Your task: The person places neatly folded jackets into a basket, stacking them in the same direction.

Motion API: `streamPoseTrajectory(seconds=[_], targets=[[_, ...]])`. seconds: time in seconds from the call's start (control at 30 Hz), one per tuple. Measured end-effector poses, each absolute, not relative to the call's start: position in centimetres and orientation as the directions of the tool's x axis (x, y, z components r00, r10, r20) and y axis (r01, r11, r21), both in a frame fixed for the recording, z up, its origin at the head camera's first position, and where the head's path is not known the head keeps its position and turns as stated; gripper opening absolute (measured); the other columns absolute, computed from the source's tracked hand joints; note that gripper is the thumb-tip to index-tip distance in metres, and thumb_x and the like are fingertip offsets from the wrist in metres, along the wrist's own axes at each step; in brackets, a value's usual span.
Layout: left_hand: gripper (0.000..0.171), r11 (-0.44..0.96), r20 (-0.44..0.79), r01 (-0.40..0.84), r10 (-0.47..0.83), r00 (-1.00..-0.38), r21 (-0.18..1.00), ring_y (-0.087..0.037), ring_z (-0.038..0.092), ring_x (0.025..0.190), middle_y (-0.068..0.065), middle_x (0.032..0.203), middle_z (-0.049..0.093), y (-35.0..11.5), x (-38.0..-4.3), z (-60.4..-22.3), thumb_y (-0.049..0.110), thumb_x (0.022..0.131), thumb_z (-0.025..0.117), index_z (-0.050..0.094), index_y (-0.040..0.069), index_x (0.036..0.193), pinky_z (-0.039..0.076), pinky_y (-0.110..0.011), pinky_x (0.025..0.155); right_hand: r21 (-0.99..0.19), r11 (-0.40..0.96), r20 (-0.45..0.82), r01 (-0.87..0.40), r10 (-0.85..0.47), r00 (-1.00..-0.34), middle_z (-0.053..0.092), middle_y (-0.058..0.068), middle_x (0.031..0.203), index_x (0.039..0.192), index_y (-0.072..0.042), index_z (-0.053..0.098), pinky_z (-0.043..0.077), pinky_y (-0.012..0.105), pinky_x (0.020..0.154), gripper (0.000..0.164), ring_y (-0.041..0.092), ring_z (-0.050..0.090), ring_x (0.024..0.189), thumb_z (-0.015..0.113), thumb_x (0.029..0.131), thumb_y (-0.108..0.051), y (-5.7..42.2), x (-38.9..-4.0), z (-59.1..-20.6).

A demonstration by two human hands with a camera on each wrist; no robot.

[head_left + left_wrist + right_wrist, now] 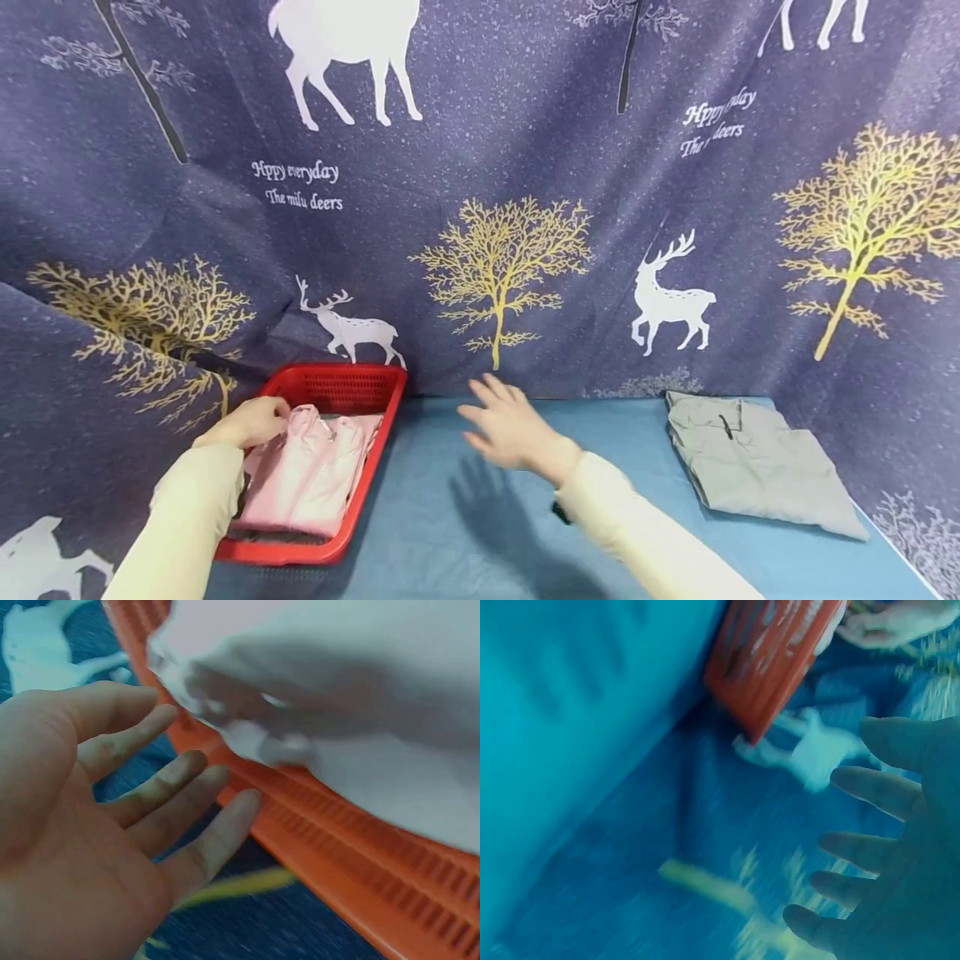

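A folded pink shirt [311, 475] lies in a red plastic basket [377, 467] at the left of the table. My left hand [251, 423] is over the basket's left side, beside the shirt's collar. In the left wrist view the left hand [112, 817] has its fingers spread and loosely bent, apart from the pale cloth and near the basket rim [315, 877]. Over the middle of the table my right hand [513, 429] hovers with spread fingers and holds nothing. The right wrist view also shows this right hand [885, 855] with its fingers extended.
A folded grey-green garment [757, 467] lies at the right end of the blue table [427, 517]. Behind the table hangs a dark blue cloth [517, 150] printed with deer and trees. The basket stands close to this cloth.
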State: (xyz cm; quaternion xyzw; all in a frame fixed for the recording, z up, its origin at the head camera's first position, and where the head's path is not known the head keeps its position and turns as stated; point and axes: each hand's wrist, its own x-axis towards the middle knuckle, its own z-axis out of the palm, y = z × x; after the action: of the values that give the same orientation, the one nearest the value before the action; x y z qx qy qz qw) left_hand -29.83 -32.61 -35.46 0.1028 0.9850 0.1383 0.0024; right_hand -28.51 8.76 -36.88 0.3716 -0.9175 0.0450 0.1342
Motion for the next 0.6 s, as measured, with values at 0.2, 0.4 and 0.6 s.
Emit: streamPoseTrajectory(seconds=[0.2,0.4,0.6], targets=[[0.013,0.852,0.173,0.298,0.246,-0.954,0.430,-0.025,0.058,0.074,-0.016,0.085,0.065,-29.0,-31.1,-35.7,0.002,0.085,0.062,0.063,-0.005,0.096,0.046,-0.036,0.065,-0.074,0.731,0.399,-0.678,-0.601,-0.692,0.043,0.019,0.147,0.127,-0.010,0.065,0.029,0.062,0.105,0.038,0.044,0.031,0.138,0.069,0.092,-0.025,16.7,-28.1,-39.0],[0.017,0.753,0.212,0.394,0.333,-0.919,0.528,-0.031,0.064,0.089,-0.019,0.096,0.068,-24.5,-32.5,-35.5,0.002,0.089,0.060,0.064,-0.005,0.105,0.050,-0.042,0.078,-0.124,0.766,0.474,-0.631,-0.513,-0.716,0.046,0.022,0.143,0.123,-0.005,0.067,0.030,0.066,0.102,0.038,0.046,0.034,0.135,0.072,0.088,-0.018,22.4,-26.9,-41.5],[0.020,0.698,0.243,0.482,0.419,-0.875,0.530,-0.031,0.065,0.092,-0.017,0.097,0.069,-19.9,-34.0,-35.5,0.001,0.090,0.060,0.065,-0.003,0.108,0.050,-0.046,0.083,-0.156,0.795,0.522,-0.586,-0.437,-0.732,0.049,0.027,0.138,0.121,-0.003,0.067,0.031,0.070,0.098,0.037,0.052,0.037,0.130,0.073,0.086,-0.012,27.4,-25.6,-43.0]])
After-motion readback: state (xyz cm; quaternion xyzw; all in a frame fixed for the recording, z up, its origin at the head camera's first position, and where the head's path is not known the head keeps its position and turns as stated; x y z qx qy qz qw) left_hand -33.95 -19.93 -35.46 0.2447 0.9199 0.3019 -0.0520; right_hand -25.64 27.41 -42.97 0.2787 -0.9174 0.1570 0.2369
